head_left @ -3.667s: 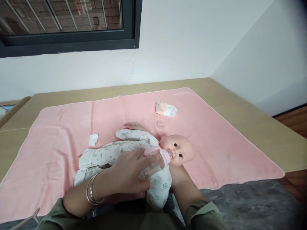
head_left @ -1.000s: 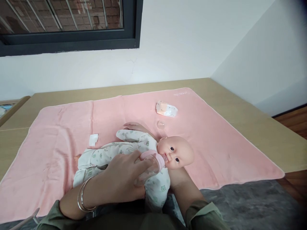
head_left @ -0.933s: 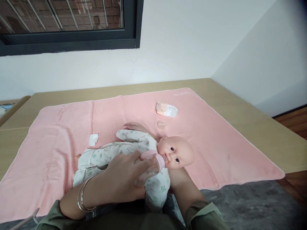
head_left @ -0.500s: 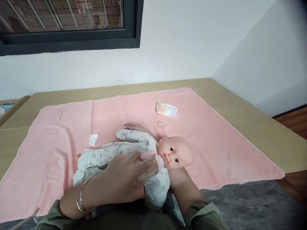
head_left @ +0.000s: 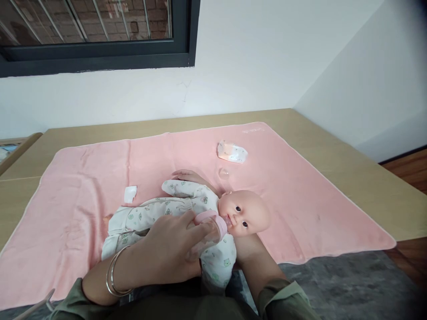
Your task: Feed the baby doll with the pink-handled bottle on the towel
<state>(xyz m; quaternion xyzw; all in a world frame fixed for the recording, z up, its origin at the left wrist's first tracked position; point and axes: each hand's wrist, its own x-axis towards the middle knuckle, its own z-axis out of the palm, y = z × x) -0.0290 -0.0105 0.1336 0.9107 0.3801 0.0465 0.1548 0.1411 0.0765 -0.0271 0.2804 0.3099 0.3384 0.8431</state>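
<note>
Pink blanket [head_left: 300, 195]: spread over the wooden worktop [head_left: 350, 164], its near edge hanging towards the person; taken here as the landmark.
Doll [head_left: 207, 213]: lies on its back on the near middle of the blanket, head to the right, dressed in a white printed sleepsuit, one arm stretched towards the blanket's far side.
Bottle [head_left: 208, 233]: clear body with a pink collar, held tilted over the doll's chest, its teat at the doll's mouth.
Left hand [head_left: 170, 249]: over the doll's middle at the blanket's near edge, fingers [head_left: 187, 220] curled about the bottle and gripping it; two metal bangles [head_left: 115, 273] on the wrist.
Right hand [head_left: 245, 249]: reaches in under the doll's head from the blanket's near edge; mostly hidden by the doll, so I cannot tell how its fingers are set.
Folded nappy [head_left: 232, 152]: white, on the blanket's far right part, well apart from the doll.
Clear cap [head_left: 223, 173]: on the blanket between the nappy and the doll's head.
White scrap [head_left: 130, 194]: small, on the blanket just beyond the doll's legs.
</note>
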